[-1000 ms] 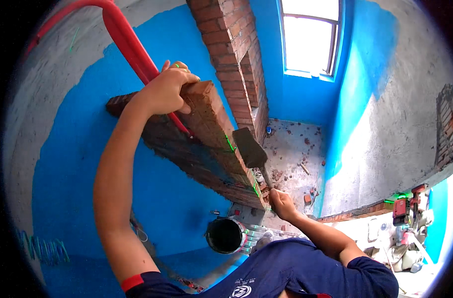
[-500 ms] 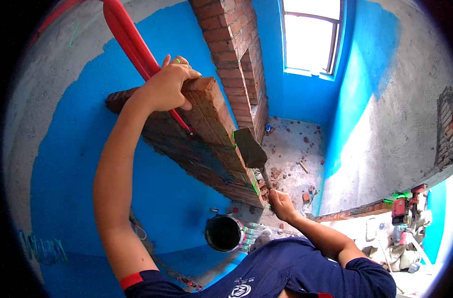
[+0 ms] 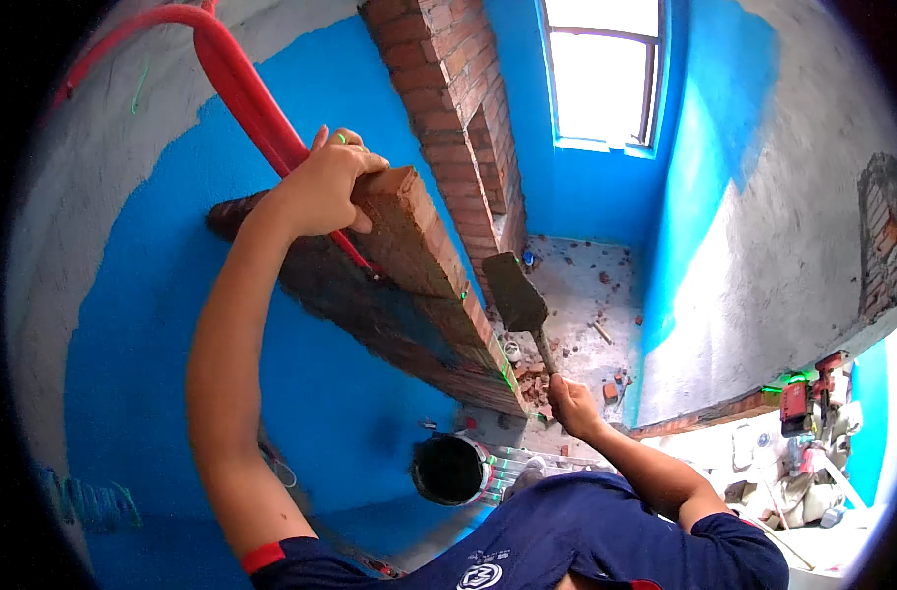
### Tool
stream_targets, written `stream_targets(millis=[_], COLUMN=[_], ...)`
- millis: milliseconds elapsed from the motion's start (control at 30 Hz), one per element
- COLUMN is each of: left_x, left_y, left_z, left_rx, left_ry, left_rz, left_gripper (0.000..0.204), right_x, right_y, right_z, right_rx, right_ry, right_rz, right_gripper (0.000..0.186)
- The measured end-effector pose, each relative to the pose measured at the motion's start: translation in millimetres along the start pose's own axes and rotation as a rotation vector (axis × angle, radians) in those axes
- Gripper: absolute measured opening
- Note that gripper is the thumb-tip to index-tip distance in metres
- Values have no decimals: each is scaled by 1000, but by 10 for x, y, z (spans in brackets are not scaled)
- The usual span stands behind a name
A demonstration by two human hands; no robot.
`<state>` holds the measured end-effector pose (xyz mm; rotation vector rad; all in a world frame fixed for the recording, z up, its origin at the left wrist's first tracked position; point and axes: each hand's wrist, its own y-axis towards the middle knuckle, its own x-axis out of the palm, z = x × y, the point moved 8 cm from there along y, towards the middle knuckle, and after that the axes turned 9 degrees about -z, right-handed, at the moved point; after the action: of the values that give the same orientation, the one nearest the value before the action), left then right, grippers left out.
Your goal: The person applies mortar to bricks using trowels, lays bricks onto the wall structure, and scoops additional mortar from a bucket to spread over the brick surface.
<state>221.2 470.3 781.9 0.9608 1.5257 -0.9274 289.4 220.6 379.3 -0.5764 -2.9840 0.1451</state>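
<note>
My left hand (image 3: 321,192) is closed over the top brick (image 3: 394,202) of a narrow brick wall (image 3: 458,320), its thumb on the near face and its fingers over the top. Red flexible conduit (image 3: 247,84) passes behind this hand and down along the wall's left face. In my right hand (image 3: 574,405) is a bricklaying trowel (image 3: 515,293), gripped by its handle. Its blade points up and away, a little to the right of the wall's edge, and is coated with grey residue. Green laser light marks the wall's edge.
Below the wall stands a black bucket (image 3: 450,469). Brick rubble (image 3: 537,383) litters the floor beyond. A taller brick column (image 3: 458,147) rises near the window (image 3: 604,84). At right, a red laser level (image 3: 795,405) stands near piled bags (image 3: 812,492).
The trowel blade has shifted right, away from the wall's edge. My left hand stays on the top brick, and the whole view has tilted slightly.
</note>
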Motion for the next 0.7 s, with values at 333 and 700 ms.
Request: stream_targets(millis=[333, 700], left_x=[-28, -36], left_y=[12, -4], left_z=[83, 106], left_rx=[7, 1], left_ry=[31, 11], left_rz=[-48, -30], left_gripper=[68, 66], right_x=[-155, 119], right_y=[18, 230], right_z=[-448, -750], right_rx=[-92, -225], right_ry=[-123, -286], right_rz=[26, -41], right_gripper=[51, 46])
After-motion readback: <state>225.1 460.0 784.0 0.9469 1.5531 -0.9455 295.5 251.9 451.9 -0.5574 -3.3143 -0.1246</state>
